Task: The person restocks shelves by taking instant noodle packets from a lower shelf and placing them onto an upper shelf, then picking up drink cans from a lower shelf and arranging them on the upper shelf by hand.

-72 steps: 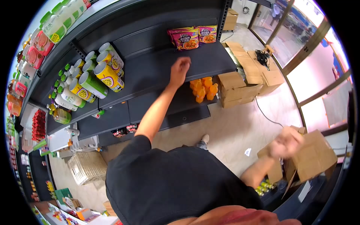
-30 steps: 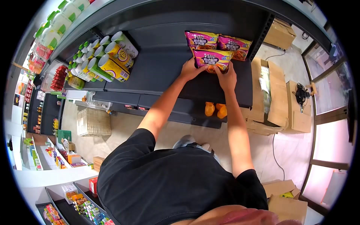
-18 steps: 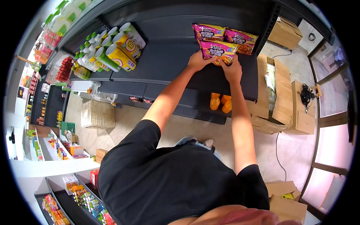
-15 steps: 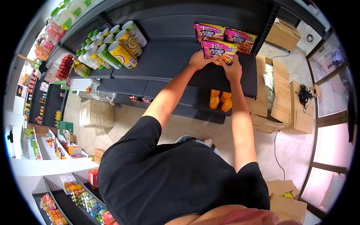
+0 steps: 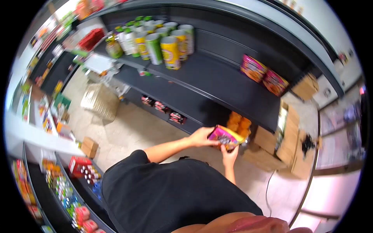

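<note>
A pink-and-yellow packet of instant noodles (image 5: pixel 225 136) is held between my two hands, out in front of the shelf's edge and tilted. My left hand (image 5: pixel 203 137) is closed on its left end. Gripping its lower right edge is my right hand (image 5: pixel 230 153). On the dark upper shelf board (image 5: pixel 217 79), a noodle packet (image 5: pixel 253 68) of the same kind leans at the back, and beside it stands another noodle packet (image 5: pixel 274 82). Orange bottles (image 5: pixel 237 123) stand on the lower level, just behind the packet I hold.
Several yellow and green cans (image 5: pixel 170 52) stand at the left of the upper shelf. Dark packets (image 5: pixel 160 106) lie on a lower board. A woven basket (image 5: pixel 100 101) is on the floor at left; an open cardboard box (image 5: pixel 268 145) stands at right.
Both hands have drawn one noodle packet off the upper shelf, down and toward me. Two packets stay at the back. The camera view has turned and shifted, with some blur.
</note>
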Action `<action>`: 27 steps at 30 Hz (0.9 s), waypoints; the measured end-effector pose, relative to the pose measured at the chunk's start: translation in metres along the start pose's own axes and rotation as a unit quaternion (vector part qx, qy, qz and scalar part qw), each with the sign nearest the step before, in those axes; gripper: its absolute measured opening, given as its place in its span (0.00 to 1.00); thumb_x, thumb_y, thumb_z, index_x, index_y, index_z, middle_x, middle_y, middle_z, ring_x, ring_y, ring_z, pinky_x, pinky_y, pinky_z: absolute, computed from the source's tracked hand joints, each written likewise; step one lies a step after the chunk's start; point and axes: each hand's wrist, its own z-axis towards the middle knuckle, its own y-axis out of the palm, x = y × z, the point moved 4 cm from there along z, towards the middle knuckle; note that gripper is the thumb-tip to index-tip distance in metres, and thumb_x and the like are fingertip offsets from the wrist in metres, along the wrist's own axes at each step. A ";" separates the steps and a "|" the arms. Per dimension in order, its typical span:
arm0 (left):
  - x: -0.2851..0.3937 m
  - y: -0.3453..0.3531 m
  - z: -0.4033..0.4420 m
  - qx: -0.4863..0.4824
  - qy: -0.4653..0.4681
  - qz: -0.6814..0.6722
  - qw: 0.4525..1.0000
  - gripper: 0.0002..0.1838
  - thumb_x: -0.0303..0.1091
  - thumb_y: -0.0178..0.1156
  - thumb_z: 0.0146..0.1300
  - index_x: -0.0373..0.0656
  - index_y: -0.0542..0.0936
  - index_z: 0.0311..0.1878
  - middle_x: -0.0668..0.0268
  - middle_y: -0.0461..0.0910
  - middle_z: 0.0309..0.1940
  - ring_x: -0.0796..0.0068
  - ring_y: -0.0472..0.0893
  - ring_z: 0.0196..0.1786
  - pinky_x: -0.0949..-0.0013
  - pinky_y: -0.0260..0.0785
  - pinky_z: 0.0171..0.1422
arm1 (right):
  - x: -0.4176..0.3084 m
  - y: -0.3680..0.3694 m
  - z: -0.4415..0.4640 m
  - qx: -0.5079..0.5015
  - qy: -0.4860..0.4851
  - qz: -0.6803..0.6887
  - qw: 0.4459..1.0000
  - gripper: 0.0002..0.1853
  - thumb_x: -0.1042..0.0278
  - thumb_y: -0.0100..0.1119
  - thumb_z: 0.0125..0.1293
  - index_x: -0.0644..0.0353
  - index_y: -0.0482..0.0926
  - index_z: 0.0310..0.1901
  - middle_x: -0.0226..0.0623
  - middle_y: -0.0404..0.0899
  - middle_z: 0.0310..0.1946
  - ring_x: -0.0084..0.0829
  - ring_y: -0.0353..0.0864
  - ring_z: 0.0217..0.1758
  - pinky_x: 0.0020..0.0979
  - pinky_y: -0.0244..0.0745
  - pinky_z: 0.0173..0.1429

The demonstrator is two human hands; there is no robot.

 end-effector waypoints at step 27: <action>-0.125 -0.132 -0.524 0.504 -0.349 -0.449 0.650 0.40 0.52 0.65 0.67 0.56 0.59 0.77 0.61 0.67 0.74 0.58 0.64 0.78 0.35 0.60 0.74 | 0.038 0.452 -0.221 -0.630 0.185 -0.127 0.743 0.35 0.70 0.71 0.68 0.67 0.65 0.72 0.39 0.82 0.55 0.24 0.83 0.52 0.27 0.80 0.48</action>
